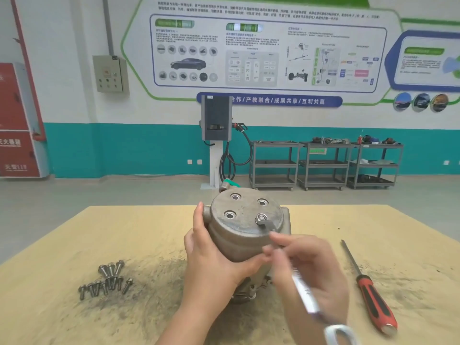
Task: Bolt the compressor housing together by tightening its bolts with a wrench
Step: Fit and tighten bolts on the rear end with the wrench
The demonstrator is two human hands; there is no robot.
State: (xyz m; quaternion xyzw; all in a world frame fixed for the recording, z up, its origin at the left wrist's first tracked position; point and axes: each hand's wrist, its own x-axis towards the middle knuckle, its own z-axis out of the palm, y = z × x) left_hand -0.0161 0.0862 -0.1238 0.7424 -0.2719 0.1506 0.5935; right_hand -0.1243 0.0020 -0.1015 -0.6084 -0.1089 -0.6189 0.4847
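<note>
A grey metal compressor housing (245, 230) stands upright in the middle of the tan table (410, 232). Its round top face has four recessed bolt holes with bolts in them. My left hand (209, 255) grips the housing's left side, fingers wrapped around it. My right hand (306, 267) holds the shaft of a silver wrench (302, 290). The wrench's head (261, 221) sits on the front right bolt. The wrench's ring end shows at the bottom edge of the view.
Several loose bolts (107, 280) lie on the table to the left. A screwdriver with a red and black handle (373, 295) lies to the right. Dark grime stains the table around the housing. Beyond the table stand a charging post (216, 135) and grey carts (323, 165).
</note>
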